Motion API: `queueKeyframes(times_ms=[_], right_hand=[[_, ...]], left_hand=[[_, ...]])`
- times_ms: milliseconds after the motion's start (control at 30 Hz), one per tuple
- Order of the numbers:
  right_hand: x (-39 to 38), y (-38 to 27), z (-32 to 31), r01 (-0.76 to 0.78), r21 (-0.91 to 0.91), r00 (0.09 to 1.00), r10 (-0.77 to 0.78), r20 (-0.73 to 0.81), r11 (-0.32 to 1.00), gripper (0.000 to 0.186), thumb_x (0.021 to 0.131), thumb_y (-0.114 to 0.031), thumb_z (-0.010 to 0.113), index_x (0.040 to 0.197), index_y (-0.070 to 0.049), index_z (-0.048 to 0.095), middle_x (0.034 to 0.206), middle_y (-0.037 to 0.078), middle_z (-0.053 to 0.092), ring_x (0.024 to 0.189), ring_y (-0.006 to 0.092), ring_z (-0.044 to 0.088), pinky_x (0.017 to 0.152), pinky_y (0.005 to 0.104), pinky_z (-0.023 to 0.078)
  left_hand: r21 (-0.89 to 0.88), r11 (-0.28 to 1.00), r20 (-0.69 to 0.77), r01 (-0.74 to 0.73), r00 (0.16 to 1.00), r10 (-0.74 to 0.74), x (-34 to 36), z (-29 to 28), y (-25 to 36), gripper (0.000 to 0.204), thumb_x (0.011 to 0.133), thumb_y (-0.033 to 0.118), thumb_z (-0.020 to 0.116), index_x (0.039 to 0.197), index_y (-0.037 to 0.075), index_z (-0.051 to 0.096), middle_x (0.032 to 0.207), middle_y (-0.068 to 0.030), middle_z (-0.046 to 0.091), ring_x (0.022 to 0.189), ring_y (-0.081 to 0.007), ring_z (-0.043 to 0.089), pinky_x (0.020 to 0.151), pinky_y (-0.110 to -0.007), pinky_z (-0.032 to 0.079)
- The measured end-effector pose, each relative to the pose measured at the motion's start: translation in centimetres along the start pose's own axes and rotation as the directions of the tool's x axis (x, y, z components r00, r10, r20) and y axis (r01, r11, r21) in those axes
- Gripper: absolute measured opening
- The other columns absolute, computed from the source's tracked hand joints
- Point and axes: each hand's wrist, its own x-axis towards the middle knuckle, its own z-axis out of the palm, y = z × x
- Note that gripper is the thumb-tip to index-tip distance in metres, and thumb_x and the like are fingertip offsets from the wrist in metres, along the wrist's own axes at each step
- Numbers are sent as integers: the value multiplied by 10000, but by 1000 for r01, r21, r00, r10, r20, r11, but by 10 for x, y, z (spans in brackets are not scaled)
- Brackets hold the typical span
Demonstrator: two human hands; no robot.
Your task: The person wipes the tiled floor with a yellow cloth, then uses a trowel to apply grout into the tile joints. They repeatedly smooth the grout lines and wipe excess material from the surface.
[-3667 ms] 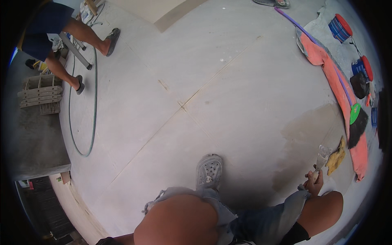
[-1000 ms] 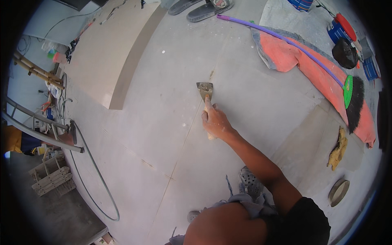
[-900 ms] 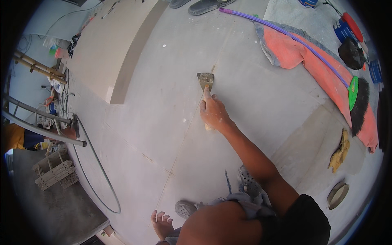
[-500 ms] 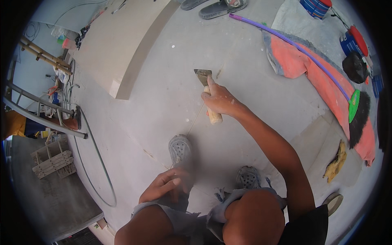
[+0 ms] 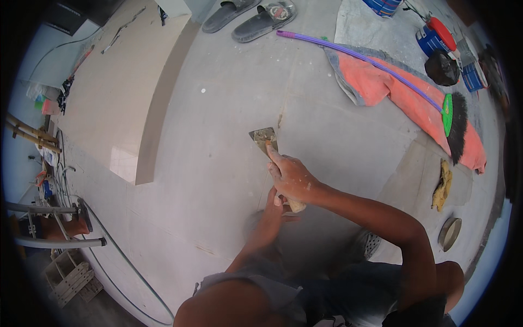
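Note:
Gripped in my right hand (image 5: pixel 294 180) is a putty knife, its wooden handle (image 5: pixel 296 205) under my palm and my index finger along the stained metal blade (image 5: pixel 263 138). The blade is low over a thin joint line (image 5: pixel 280 121) in the grey floor. My left hand (image 5: pixel 275 200) is just below the right, by the handle; its fingers are partly hidden and blurred, so I cannot tell whether they touch it. My bent legs are at the lower edge, with a perforated grey clog (image 5: pixel 372 245) beside them.
A pink cloth (image 5: pixel 371 82) and purple-handled broom (image 5: pixel 455 120) lie right, near paint buckets (image 5: pixel 436 35), a yellow rag (image 5: pixel 442 185) and round tin (image 5: pixel 450 233). A beige raised slab (image 5: pixel 120 92) is upper left, slippers (image 5: pixel 263 24) at top. A person's leg (image 5: pixel 76 226) shows behind a ladder (image 5: pixel 60 240).
My left hand has moved up from beside my foot to beneath my right hand. The putty knife sits slightly lower in view, still in my right hand, as the camera has shifted.

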Motion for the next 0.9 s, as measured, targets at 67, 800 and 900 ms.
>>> queueKeyframes(times_ms=[67,800,900], right_hand=[[12,-9,45,-68,40,994,71,-88,997,605,1106,-198,478,1623,58,297,992,260,624,964,403,653,907,496,514],[49,-34,56,-410,226,869,453,-196,884,618,1060,-128,514,1584,122,302,939,303,660,898,448,691,837,536,551],[52,-38,56,-403,246,870,452,-195,881,609,1055,-127,522,1569,134,325,950,304,666,911,450,696,847,539,553]], left_hand=[[-27,994,-198,-106,975,99,12,-9,-4,676,1164,508,303,1643,31,283,1459,-190,516,1344,-285,552,1132,-390,445],[137,981,-217,134,971,-102,33,-46,18,395,1130,299,427,1391,14,509,1171,-89,627,1011,-169,636,798,-317,544],[37,990,-195,137,972,-127,37,-66,6,443,1134,337,409,1428,17,495,1226,-104,638,1079,-194,666,832,-330,578]])
